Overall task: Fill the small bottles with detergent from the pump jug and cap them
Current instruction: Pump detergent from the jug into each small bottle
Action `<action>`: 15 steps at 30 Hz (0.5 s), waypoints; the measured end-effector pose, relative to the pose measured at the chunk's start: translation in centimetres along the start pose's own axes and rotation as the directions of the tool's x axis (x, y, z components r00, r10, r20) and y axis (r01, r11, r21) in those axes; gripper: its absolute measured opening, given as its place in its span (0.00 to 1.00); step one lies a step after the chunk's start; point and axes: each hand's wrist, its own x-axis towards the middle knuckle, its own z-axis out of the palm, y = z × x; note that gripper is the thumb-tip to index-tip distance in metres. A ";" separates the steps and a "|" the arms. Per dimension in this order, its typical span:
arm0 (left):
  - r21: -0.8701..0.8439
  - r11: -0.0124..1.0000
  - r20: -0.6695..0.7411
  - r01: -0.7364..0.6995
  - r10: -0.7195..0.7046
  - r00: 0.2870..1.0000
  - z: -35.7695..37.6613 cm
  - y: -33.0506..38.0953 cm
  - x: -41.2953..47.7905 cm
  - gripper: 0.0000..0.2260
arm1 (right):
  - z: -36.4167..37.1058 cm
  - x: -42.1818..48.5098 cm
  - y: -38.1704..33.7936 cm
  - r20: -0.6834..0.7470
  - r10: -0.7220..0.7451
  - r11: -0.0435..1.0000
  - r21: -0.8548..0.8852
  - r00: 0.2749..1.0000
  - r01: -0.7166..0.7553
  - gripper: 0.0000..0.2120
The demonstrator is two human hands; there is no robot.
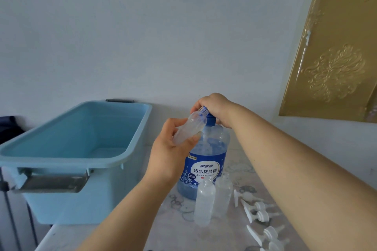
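1. Right hand [214, 108]: clenched over the pump head of the jug [204, 161], likely to press detergent out.
2. Left hand [173, 149]: grasping a small bottle [189, 128], tilted, mouth at the spout to catch the flow.
3. Two empty bottles [205, 201] upright on the desk [163, 230] beside the jug; white caps [255, 210] lying near, awaiting use.
4. Blue tub [71, 138]: left of the jug.

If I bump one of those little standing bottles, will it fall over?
Probably. The standing small bottles are tall, narrow and look empty, so likely light and tippy. On its round side one might roll across the table. Clear plastic probably won't break.
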 end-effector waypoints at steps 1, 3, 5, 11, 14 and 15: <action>-0.002 1.000 0.002 -0.001 0.001 1.000 0.0 0.1 0.0 0.08 | 0.0 0.0 0.0 -0.009 0.014 1.000 0.025 1.000 -0.014 0.10; -0.001 1.000 0.012 -0.011 0.011 1.000 -0.1 0.4 0.2 0.08 | -0.2 0.0 0.1 -0.011 0.032 0.997 0.073 0.999 -0.031 0.07; 0.012 0.999 0.013 -0.030 0.030 0.999 -0.2 0.7 0.6 0.08 | -0.6 0.2 0.1 -0.025 0.039 0.993 0.116 0.999 -0.035 0.08; 0.018 0.998 -0.005 -0.057 0.057 0.998 -0.1 0.5 1.1 0.08 | -1.0 0.4 -0.1 -0.058 0.013 0.984 0.177 0.998 -0.002 0.13; -0.003 0.999 -0.005 -0.048 0.048 0.999 0.1 0.0 0.7 0.07 | -0.6 0.4 0.0 -0.052 -0.017 0.987 0.156 0.999 0.025 0.14; -0.011 0.999 -0.006 -0.047 0.047 0.999 0.1 -0.1 0.6 0.07 | -0.4 0.4 0.1 -0.051 -0.020 0.989 0.143 0.999 0.027 0.13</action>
